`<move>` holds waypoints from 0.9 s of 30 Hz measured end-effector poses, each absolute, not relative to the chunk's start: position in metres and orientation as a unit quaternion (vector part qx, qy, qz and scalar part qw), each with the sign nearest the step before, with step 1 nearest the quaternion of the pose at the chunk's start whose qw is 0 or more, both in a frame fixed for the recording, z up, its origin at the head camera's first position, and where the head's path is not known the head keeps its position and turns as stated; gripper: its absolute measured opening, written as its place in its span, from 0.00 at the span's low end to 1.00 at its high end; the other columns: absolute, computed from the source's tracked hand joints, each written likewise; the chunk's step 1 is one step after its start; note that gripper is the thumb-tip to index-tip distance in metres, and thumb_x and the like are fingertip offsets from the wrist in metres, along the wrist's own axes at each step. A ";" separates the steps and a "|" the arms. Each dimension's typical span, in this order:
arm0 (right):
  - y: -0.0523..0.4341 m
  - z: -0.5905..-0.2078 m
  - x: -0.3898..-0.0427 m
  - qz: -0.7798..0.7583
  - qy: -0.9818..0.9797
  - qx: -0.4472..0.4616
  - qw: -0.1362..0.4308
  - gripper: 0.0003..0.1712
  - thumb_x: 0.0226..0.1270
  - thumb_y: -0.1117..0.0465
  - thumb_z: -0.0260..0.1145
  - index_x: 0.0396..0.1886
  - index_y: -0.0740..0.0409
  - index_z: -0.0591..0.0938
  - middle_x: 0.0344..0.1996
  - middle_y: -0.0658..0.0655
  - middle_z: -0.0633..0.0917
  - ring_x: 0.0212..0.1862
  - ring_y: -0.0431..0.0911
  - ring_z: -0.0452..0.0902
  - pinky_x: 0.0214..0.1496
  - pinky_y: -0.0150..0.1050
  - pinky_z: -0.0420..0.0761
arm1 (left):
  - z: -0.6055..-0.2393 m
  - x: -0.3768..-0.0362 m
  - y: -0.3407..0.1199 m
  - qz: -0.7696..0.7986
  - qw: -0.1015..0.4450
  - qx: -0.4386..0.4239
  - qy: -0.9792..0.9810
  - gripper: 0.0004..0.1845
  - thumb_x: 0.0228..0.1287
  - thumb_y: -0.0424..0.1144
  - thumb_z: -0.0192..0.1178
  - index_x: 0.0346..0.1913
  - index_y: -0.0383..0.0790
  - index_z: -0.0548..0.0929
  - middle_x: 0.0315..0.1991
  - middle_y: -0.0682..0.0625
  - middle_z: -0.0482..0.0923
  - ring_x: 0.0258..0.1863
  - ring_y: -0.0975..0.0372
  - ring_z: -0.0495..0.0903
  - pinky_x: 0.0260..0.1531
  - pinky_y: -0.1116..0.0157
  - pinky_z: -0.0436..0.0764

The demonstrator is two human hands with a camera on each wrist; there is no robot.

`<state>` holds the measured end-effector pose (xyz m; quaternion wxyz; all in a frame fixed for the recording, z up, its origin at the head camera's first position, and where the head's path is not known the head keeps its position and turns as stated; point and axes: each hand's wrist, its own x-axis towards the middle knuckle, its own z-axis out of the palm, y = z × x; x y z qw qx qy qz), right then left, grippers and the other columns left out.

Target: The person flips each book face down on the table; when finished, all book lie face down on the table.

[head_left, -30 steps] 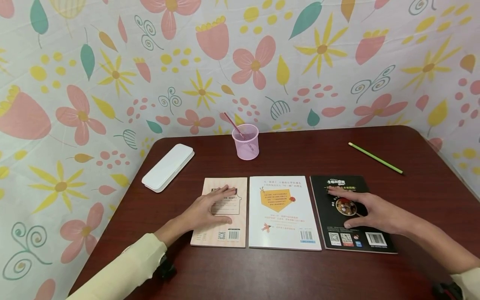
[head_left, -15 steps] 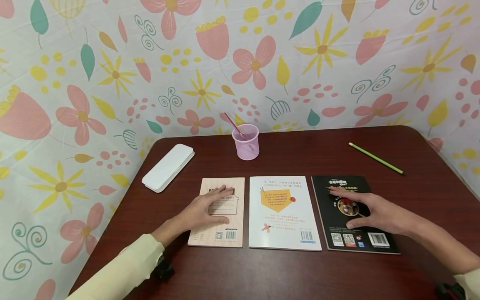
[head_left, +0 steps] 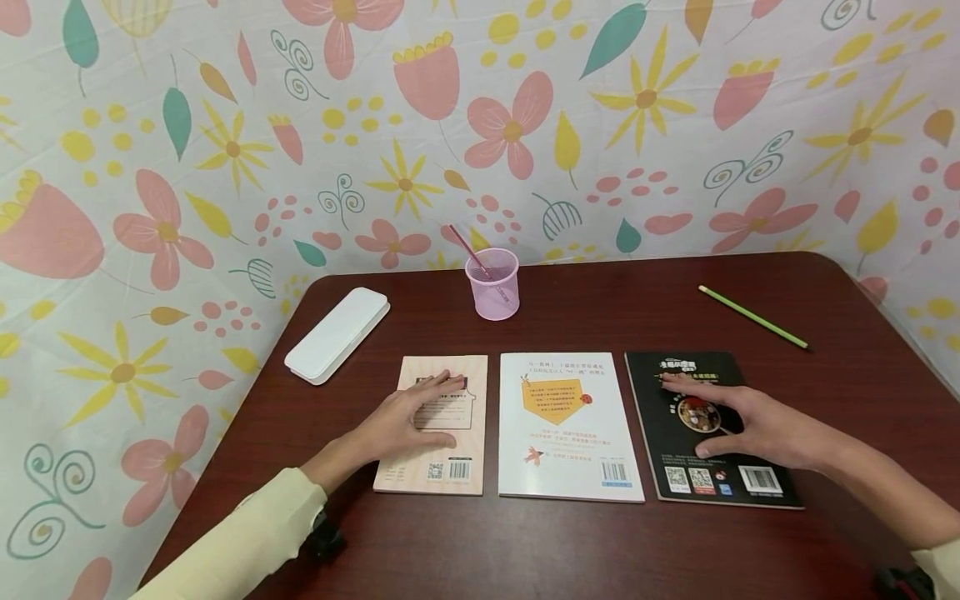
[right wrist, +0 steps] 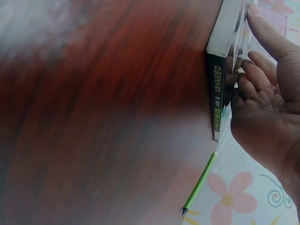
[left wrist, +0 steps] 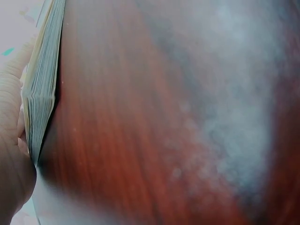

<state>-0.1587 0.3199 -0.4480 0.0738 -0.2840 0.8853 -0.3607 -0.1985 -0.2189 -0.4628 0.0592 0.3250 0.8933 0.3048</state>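
Observation:
Three books lie face down in a row on the dark red table (head_left: 585,550). My left hand (head_left: 405,421) rests flat with spread fingers on the pale pink book (head_left: 465,467) at the left. A white book (head_left: 566,450) with a yellow panel lies in the middle, untouched. My right hand (head_left: 750,421) presses with straight fingers on the black book (head_left: 667,458) at the right. In the left wrist view the pink book's page edge (left wrist: 42,89) shows beside my palm (left wrist: 11,154). The right wrist view shows the black book's spine (right wrist: 216,93) under my fingers (right wrist: 262,33).
A white pencil case (head_left: 337,333) lies at the back left. A pink cup (head_left: 492,283) holding a pink straw stands behind the books. A green pencil (head_left: 752,316) lies at the back right, its tip also in the right wrist view (right wrist: 199,185). Flowered cloth (head_left: 480,125) walls the table.
The pink book has slid a little to the left under my left hand, and the black book a little to the right under my right hand. The gaps around the white book have widened.

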 end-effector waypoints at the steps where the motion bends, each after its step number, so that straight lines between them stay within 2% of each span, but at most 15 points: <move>1: 0.320 -0.448 -0.159 -0.362 0.885 -0.285 0.073 0.54 0.56 0.49 0.84 0.82 0.47 0.70 0.77 0.48 0.72 0.67 0.19 0.61 0.56 0.23 0.75 | -0.463 -0.199 -0.219 0.305 0.059 0.325 0.893 0.47 0.58 0.56 0.80 0.80 0.55 0.72 0.82 0.50 0.63 0.82 0.55 0.58 0.75 0.41 0.64; 4: 0.321 -0.449 -0.159 -0.360 0.884 -0.290 0.071 0.54 0.56 0.50 0.84 0.82 0.47 0.70 0.77 0.46 0.72 0.67 0.20 0.61 0.56 0.24 0.75 | -0.463 -0.199 -0.219 0.305 0.060 0.326 0.893 0.47 0.58 0.56 0.80 0.80 0.56 0.71 0.82 0.50 0.63 0.82 0.56 0.58 0.75 0.41 0.64; 9: 0.318 -0.445 -0.159 -0.354 0.887 -0.286 0.074 0.54 0.57 0.46 0.83 0.81 0.49 0.70 0.76 0.57 0.74 0.65 0.25 0.65 0.56 0.25 0.77 | -0.462 -0.199 -0.220 0.305 0.063 0.326 0.893 0.47 0.59 0.56 0.80 0.80 0.56 0.71 0.82 0.50 0.63 0.82 0.56 0.58 0.75 0.41 0.64; 12: 0.317 -0.445 -0.159 -0.353 0.887 -0.287 0.075 0.54 0.57 0.45 0.83 0.81 0.49 0.70 0.75 0.59 0.74 0.65 0.24 0.65 0.56 0.25 0.77 | -0.461 -0.198 -0.219 0.305 0.064 0.324 0.893 0.47 0.59 0.56 0.80 0.80 0.56 0.71 0.82 0.49 0.63 0.82 0.56 0.58 0.75 0.41 0.64; 18: 0.318 -0.446 -0.159 -0.356 0.882 -0.301 0.066 0.53 0.58 0.46 0.83 0.81 0.50 0.70 0.76 0.58 0.74 0.67 0.21 0.63 0.57 0.22 0.75 | -0.461 -0.197 -0.218 0.307 0.068 0.320 0.894 0.47 0.59 0.56 0.80 0.80 0.56 0.71 0.82 0.50 0.63 0.82 0.56 0.58 0.75 0.42 0.64; 27: 0.320 -0.445 -0.157 -0.362 0.881 -0.298 0.067 0.53 0.58 0.48 0.83 0.81 0.51 0.70 0.77 0.57 0.73 0.67 0.23 0.63 0.57 0.22 0.75 | -0.461 -0.198 -0.218 0.302 0.071 0.315 0.897 0.48 0.58 0.58 0.79 0.81 0.59 0.70 0.82 0.51 0.61 0.82 0.57 0.57 0.75 0.42 0.64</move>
